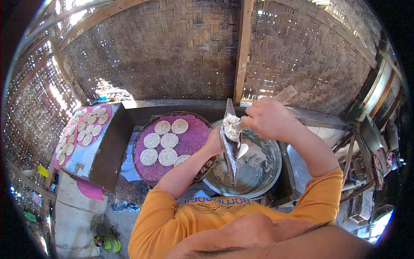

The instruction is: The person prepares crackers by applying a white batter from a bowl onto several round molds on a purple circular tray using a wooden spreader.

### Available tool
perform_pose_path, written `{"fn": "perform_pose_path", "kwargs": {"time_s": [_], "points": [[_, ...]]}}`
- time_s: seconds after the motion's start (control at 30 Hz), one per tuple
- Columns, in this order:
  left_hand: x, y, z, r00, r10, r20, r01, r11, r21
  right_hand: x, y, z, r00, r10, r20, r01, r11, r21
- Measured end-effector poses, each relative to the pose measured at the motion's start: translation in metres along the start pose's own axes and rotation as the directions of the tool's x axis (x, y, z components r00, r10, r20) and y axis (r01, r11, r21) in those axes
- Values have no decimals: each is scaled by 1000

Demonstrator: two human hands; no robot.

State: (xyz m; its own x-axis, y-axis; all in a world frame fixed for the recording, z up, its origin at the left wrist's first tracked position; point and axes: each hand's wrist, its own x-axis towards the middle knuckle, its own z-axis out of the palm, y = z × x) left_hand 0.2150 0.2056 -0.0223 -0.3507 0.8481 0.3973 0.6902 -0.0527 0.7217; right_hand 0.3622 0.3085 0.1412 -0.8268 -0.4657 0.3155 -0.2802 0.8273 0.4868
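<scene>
My left hand (214, 142) grips the side of a long, pointed, shiny bag or cone (230, 158), held over a wide metal basin (274, 171). White, sticky dough (231, 127) is heaped at its opening. My right hand (266, 117) holds a flat-ended, pale tool (286, 94), whose lower end meets the dough. Some wet dough (254, 157) is smeared inside the basin, and a white spoon-like thing (243, 149) shows beside the cone. The palm and some fingers of my left hand are hidden.
Left of the basin, a round woven tray (139, 128) with a pink sheet (194, 129) bears several round lacy pieces (168, 140). More rounds (91, 119) lie on a box-like stand (108, 155) farther left. A green gas cylinder (111, 243) stands on the floor. Woven walls (168, 48) close the far side.
</scene>
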Motion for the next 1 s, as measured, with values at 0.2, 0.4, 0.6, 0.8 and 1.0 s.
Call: {"fn": "perform_pose_path", "kwargs": {"time_s": [0.2, 0.4, 0.6, 0.8, 1.0], "points": [[-2, -34, -6, 984, 112, -137, -125, 987, -96, -34, 28, -71, 934, 315, -170, -320, 948, -1], [4, -11, 2, 992, 18, -124, -45, 975, -219, -31, 34, -52, 949, 298, -105, -306, 949, -72], [1, 4, 0, 993, -19, -113, 24, 999, 43, -16, 12, -35, 973, 192, 124, -188, 981, -49], [1, -5, 4, 995, -12, -101, 21, 995, 94, -10, -7, 3, 998, 58, 36, -58, 998, 10], [0, -29, -17, 974, -211, -79, 146, 856, -495, -49, 27, -46, 899, 429, -84, -431, 902, -13]]}}
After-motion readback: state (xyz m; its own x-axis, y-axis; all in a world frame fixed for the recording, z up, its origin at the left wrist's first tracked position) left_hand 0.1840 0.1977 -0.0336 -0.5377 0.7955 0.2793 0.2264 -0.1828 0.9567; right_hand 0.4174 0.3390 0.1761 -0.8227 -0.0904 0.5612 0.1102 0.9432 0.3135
